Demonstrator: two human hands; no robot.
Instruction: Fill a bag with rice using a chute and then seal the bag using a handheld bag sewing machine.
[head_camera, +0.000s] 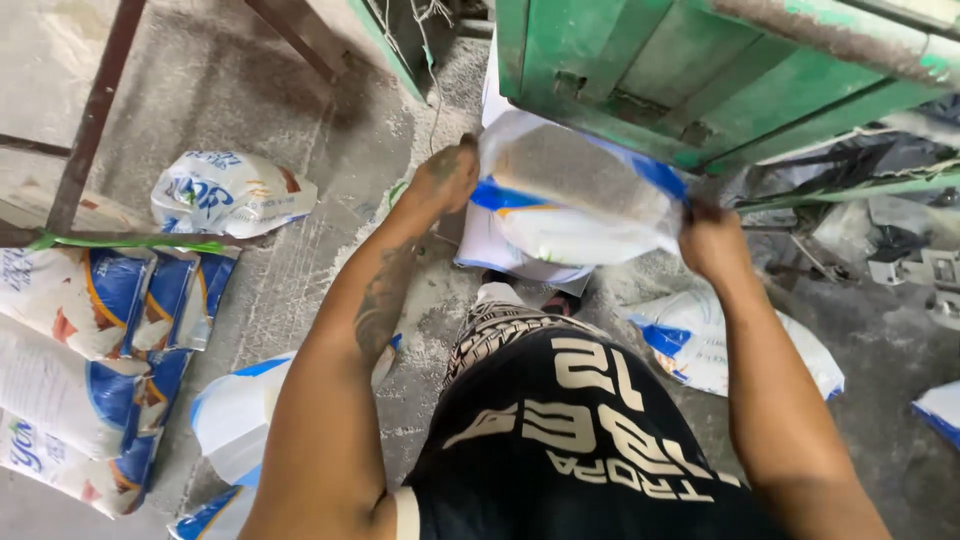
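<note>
I hold a white and blue plastic sack (575, 195) up under the lower edge of a green metal machine (690, 75). My left hand (447, 175) grips the sack's left edge. My right hand (712, 238) grips its right edge. The sack's upper part is clear and shows pale grain inside. Another white sack (500, 248) hangs or stands just below it, partly hidden.
Filled white and blue sacks (85, 350) are stacked at the left, one (232, 192) lying alone on the dusty concrete floor (300, 270). More sacks (235, 410) lie by my legs and at the right (700, 345). Rusty metal bars (95, 110) cross the upper left.
</note>
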